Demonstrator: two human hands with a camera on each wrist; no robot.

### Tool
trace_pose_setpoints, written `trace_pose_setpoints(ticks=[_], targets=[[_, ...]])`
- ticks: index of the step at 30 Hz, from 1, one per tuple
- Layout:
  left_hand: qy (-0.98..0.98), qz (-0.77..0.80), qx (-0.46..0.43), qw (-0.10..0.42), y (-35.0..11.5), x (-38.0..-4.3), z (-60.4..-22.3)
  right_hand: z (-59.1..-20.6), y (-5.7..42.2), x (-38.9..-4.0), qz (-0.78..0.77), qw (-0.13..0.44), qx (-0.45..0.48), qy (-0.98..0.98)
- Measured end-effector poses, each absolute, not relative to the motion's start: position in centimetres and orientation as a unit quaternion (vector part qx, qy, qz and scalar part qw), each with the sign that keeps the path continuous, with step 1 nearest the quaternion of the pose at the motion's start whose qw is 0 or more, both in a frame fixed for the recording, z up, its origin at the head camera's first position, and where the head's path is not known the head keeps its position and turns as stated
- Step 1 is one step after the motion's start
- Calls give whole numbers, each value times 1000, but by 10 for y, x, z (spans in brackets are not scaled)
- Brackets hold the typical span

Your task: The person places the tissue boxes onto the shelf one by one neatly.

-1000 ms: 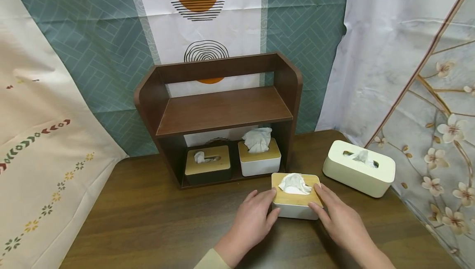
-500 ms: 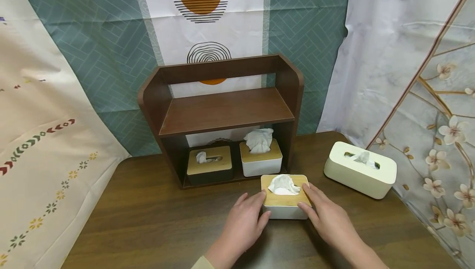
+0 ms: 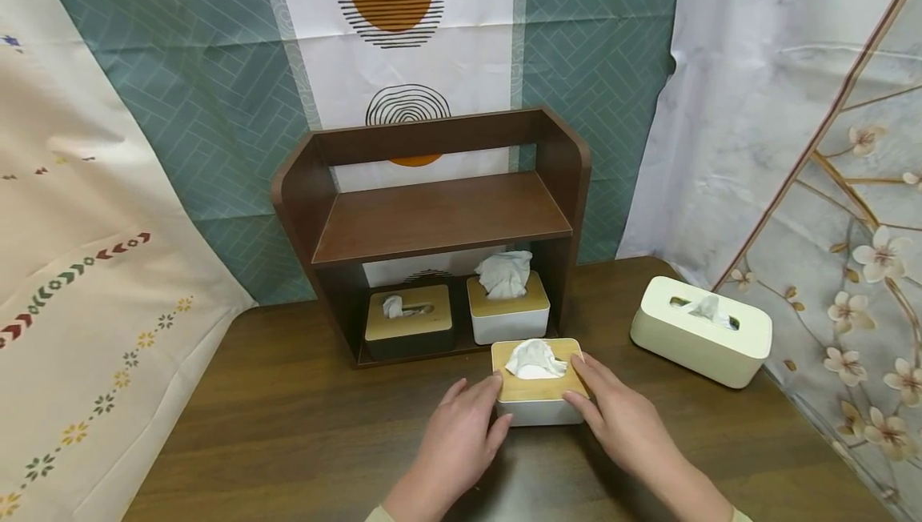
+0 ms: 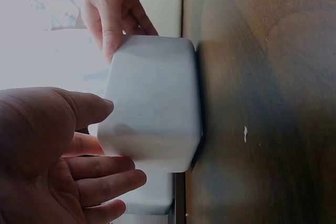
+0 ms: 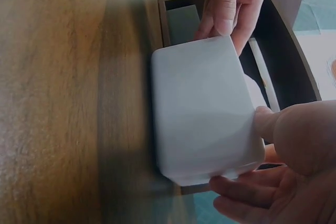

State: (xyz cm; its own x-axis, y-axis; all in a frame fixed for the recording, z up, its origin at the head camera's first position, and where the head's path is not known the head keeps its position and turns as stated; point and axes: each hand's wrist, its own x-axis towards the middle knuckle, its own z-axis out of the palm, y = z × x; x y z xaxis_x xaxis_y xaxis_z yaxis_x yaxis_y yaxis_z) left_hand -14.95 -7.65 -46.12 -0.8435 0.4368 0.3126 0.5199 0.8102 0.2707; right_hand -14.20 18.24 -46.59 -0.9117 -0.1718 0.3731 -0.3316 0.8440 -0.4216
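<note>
Both hands grip a white tissue box [image 3: 540, 413] with a light wooden lid and a tuft of tissue in its slot. It sits upright in front of the shelf's right half. My left hand [image 3: 461, 434] holds the left side, with its thumb at the front corner and fingers along the side. On the opposite side, my right hand [image 3: 623, 422] has its thumb near the front corner and its fingers at the lid's edge. A dark shadow lines the base of the box [image 4: 155, 93] in the left wrist view.
Behind stands a brown two-tier shelf [image 3: 442, 214]. Its lower tier holds a dark tissue box [image 3: 409, 343] at left and another white tissue box [image 3: 510, 325] at right, both wood-lidded. A cream tissue box [image 3: 695, 350] stands at the right of the wooden table [image 3: 288, 426].
Both hands have moved the tissue box left along the table, keeping their hold on its sides. The head view has shifted slightly. The other boxes stay in place.
</note>
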Motion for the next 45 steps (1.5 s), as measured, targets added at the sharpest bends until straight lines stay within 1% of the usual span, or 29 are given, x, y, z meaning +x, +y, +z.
trace_pose_setpoints(ticks=[10, 19, 23, 33, 45], targets=[[-949, -193, -221, 116, -84, -153, -459, -466, 181, -147, 257, 156, 143, -943], [-945, -220, -213, 115, -80, -155, -463, -468, 190, -141, 255, 184, 148, -938], [-943, -220, -215, 124, -78, -156, -465, -472, 192, -140, 251, 192, 153, -936], [-937, -209, -223, 170, -76, -159, -470, -474, 192, -140, 256, 201, 146, -934], [-936, -219, -216, 173, -73, -155, -466, -472, 190, -136, 249, 227, 144, -930]])
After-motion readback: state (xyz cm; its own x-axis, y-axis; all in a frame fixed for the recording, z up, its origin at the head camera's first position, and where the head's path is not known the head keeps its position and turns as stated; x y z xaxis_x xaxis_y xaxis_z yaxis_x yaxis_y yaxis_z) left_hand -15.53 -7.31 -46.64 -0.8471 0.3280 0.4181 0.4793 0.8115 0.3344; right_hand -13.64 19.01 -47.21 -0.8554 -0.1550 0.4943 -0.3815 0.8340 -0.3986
